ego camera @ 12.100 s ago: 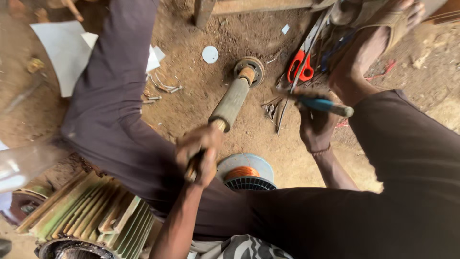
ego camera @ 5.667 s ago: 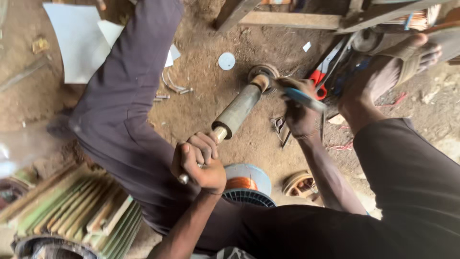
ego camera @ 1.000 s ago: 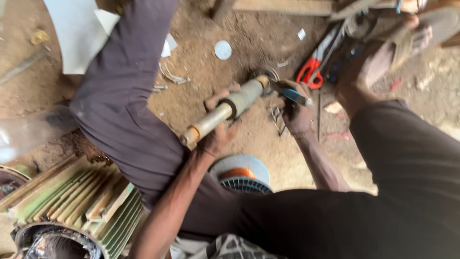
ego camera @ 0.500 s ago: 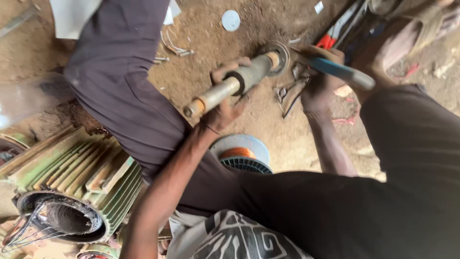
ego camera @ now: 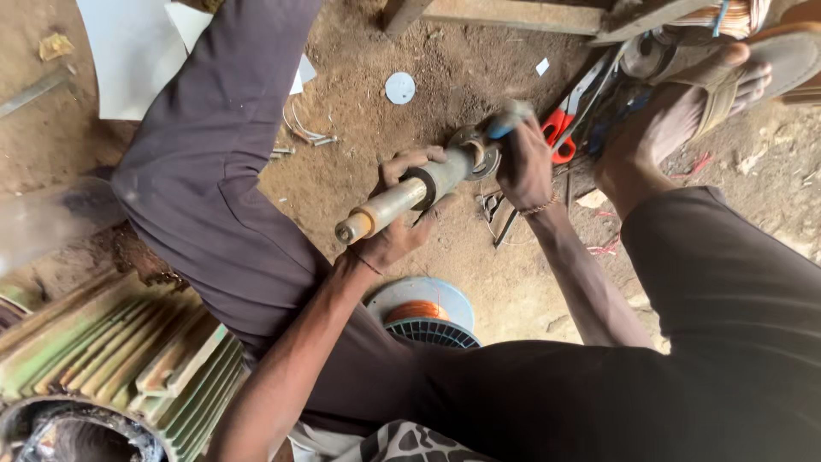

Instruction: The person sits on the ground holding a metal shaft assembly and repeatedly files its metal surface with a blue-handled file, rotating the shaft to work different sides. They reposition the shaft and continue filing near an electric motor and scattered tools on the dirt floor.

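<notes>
Left hand (ego camera: 395, 224) around grey shaft (ego camera: 410, 193)

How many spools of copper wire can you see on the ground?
1: a pale blue spool of copper wire lies on the dirt floor between the person's legs, just below the left hand. Others may be hidden behind the legs.

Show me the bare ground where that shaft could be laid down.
Bare dirt lies between the white disc, the wire bits and the left hand holding the shaft. More lies between the spool and the right forearm. It is crowded by the right hand: scissors, tools and a foot.
</notes>
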